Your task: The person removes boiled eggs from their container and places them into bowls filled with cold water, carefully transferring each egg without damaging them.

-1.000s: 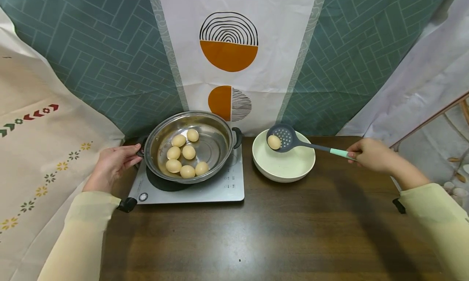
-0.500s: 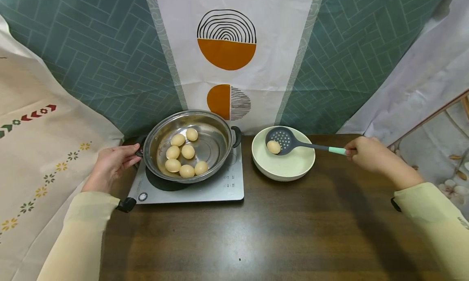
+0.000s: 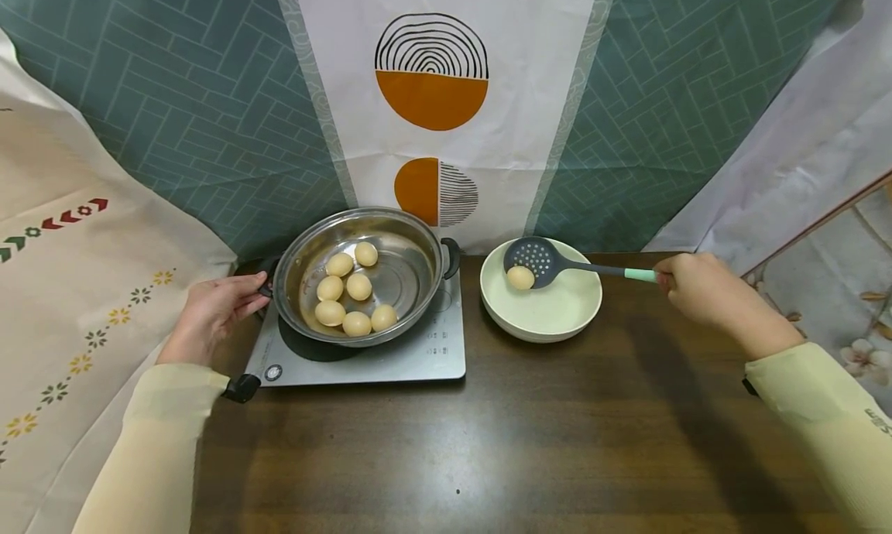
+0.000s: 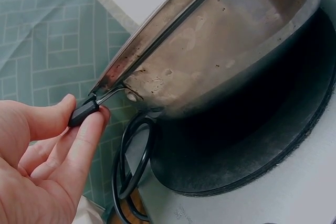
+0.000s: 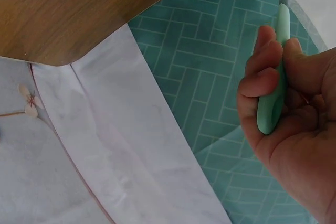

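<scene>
In the head view my left hand is beside a wide steel pot holding several pale brown eggs. Thumb and fingers pinch the pot's black side handle, plain in the left wrist view. My right hand grips the mint-green handle of a grey slotted skimmer. The skimmer's round head is over a pale green bowl. One egg sits at the near-left edge of that head. Whether the head touches the bowl is hard to tell.
Beneath the pot is a silver induction cooker on a brown wooden table. A black cable loops below the pot handle. Patterned cloths hang behind, with a teal one at the back left.
My right hand has shifted slightly left and its hold on the skimmer has turned a little. The egg has moved slightly lower on the skimmer head. My left hand stays on the pot handle.
</scene>
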{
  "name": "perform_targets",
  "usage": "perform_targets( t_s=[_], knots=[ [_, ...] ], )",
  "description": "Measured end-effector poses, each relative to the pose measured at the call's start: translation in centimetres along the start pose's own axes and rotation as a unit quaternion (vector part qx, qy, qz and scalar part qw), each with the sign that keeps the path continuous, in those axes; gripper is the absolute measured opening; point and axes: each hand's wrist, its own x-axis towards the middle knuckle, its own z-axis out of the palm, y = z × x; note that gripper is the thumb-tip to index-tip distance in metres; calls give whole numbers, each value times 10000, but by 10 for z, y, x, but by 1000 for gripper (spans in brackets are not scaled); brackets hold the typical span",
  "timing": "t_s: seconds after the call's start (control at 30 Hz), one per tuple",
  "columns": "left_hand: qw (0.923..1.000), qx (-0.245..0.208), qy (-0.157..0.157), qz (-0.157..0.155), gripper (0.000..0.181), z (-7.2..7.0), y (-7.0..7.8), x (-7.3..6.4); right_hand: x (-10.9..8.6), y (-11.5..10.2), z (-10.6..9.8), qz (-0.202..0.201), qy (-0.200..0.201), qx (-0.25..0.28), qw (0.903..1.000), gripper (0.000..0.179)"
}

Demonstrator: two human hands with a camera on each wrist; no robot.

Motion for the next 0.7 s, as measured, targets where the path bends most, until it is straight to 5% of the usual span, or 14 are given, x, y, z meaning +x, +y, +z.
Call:
perform_targets(
  t_s=[0.37,0.7],
  knots=[
    [9999,-116,-95,71,4,0,-2,2,5,0,5,-270,643,-298,9971,18],
    [9995,-294,-92,8,4,-1,-1,1,5,0,0,-153,602,-191,9979,14]
  ],
)
